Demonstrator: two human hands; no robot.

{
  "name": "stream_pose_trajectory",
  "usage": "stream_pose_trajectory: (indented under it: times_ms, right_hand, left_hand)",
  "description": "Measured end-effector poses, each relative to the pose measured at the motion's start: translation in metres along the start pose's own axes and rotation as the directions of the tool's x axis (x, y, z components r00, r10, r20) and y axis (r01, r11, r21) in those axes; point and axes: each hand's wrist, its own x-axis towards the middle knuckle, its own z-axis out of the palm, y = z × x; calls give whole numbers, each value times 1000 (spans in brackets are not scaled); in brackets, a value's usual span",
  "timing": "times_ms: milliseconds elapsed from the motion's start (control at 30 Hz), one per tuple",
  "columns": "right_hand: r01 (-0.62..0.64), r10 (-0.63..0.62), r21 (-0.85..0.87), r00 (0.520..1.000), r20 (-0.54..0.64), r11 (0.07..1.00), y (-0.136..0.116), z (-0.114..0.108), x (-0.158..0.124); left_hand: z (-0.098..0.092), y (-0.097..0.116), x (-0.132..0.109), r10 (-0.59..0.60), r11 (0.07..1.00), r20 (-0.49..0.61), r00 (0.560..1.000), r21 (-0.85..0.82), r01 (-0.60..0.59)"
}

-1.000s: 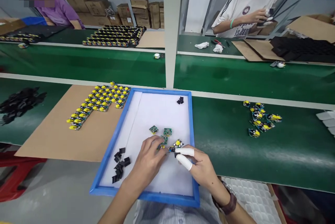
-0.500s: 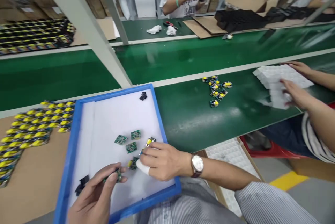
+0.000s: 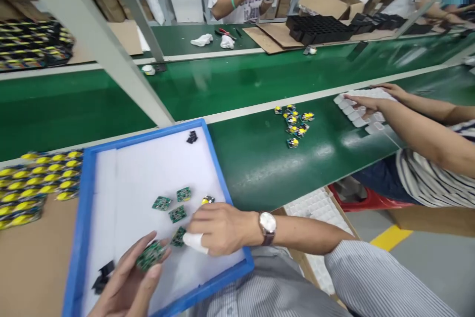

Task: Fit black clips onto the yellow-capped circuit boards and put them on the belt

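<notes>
My left hand (image 3: 128, 277) grips a green circuit board (image 3: 150, 255) between thumb and fingers, its component side facing up. My right hand (image 3: 218, 228), with a white cover on one digit and a watch on the wrist, is closed low over the tray's right side. Its fingertips point down and are hidden, so what they hold cannot be made out. Beside the white-covered digit lies another circuit board (image 3: 178, 236). Farther up the tray (image 3: 159, 161) are three more green boards (image 3: 178, 213). A board with a yellow part (image 3: 208, 200) sits just beyond my right knuckles.
Small black pieces (image 3: 192, 137) lie in the tray's far corner, others (image 3: 103, 277) near my left hand. Rows of yellow-topped boards (image 3: 40, 178) stand on cardboard at left. Loose ones (image 3: 293, 129) lie on the green bench. A co-worker's hands rest on a white moulded tray (image 3: 356, 112) at right.
The board in my left hand has turned and shows more of its face. My right hand has shifted slightly along the tray. The co-worker's hand has moved across the white tray.
</notes>
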Motion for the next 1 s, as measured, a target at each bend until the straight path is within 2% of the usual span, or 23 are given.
stream_pose_trajectory:
  times_ms: [33, 67, 133, 167, 200, 233, 367, 467, 533, 667, 767, 900, 1000]
  right_hand:
    - [-125, 133, 121, 989, -66, 985, -6, 0, -1]
    - [-258, 298, 266, 947, -123, 929, -13, 0, -2]
    - [-449, 598, 544, 791, -125, 708, -25, -1, -6]
    - [-494, 688, 635, 721, -82, 594, -29, -3, -8]
    - [-515, 738, 694, 674, -34, 502, -32, -4, -9]
    - [-518, 760, 735, 650, 7, 437, -34, -5, -10]
    - [-478, 761, 831, 640, 108, 285, -41, -8, -11]
    - [-480, 799, 858, 581, 155, 183, -46, -6, -10]
    - [-493, 819, 857, 548, 172, 151, -49, -3, -9]
    - [-514, 834, 851, 512, 207, 105, -53, 3, -7]
    - [-499, 835, 866, 489, 252, 31, -55, 7, -6]
    - [-461, 824, 886, 482, 299, -52, -58, 12, -8]
    - [-454, 826, 890, 484, 289, -45, -60, 14, -9]
  left_hand:
    - [1, 0, -2, -4, 999, 64, 998, -35, 6]
    - [2, -1, -4, 4, 996, 111, 994, -85, 5]
    - [7, -4, -8, 40, 980, 158, 987, -198, -8]
    - [10, -5, -9, 33, 969, 169, 985, -249, 10]
    - [13, -6, -11, 33, 953, 189, 981, -300, 26]
    - [16, -7, -11, 32, 939, 204, 978, -341, 40]
    - [24, -4, -15, 20, 898, 233, 972, -431, 85]
    - [26, -2, -17, 46, 886, 261, 964, -457, 82]
    - [28, -2, -17, 81, 893, 272, 959, -447, 52]
    - [30, -3, -19, 145, 899, 276, 950, -437, -10]
    - [30, -4, -20, 170, 896, 288, 942, -444, -26]
    - [28, -9, -19, 193, 898, 256, 947, -436, -65]
    - [27, -14, -17, 220, 893, 233, 947, -438, -99]
